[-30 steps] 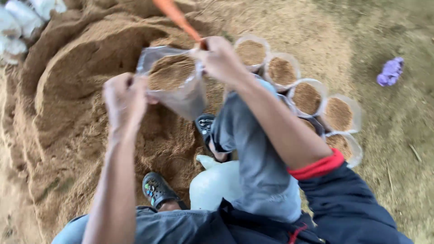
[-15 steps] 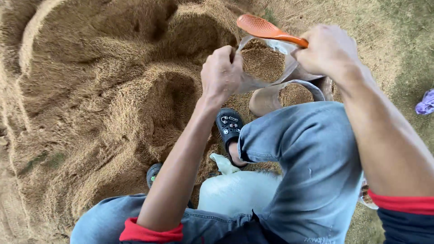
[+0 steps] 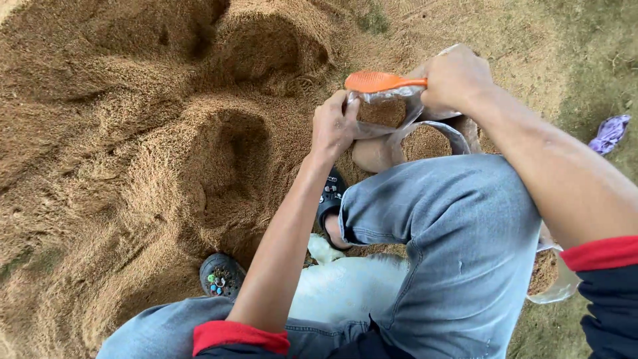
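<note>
Above the person's raised knee, the clear plastic bag [image 3: 389, 110] sits pinched at its near rim by the left hand [image 3: 334, 126], with brown husk inside. The right hand [image 3: 455, 80] is clenched round the handle of the orange scoop [image 3: 379, 82] — half a second ago the scoop stood tilted above the bag; now it lies flat across the mouth, and both hands have come lower and closer together.

A second filled bag [image 3: 425, 141] shows just behind, its lower half hidden by the jeans [image 3: 452, 246]. Another bag [image 3: 555, 279] at the right is mostly covered by the leg. The white sack [image 3: 345, 286] lies under the legs, only partly seen.

To the left the husk heap [image 3: 133, 146] spreads wide, with a scooped hollow — free room there. A purple cloth [image 3: 610, 133] lies near the right edge, on bare ground.
</note>
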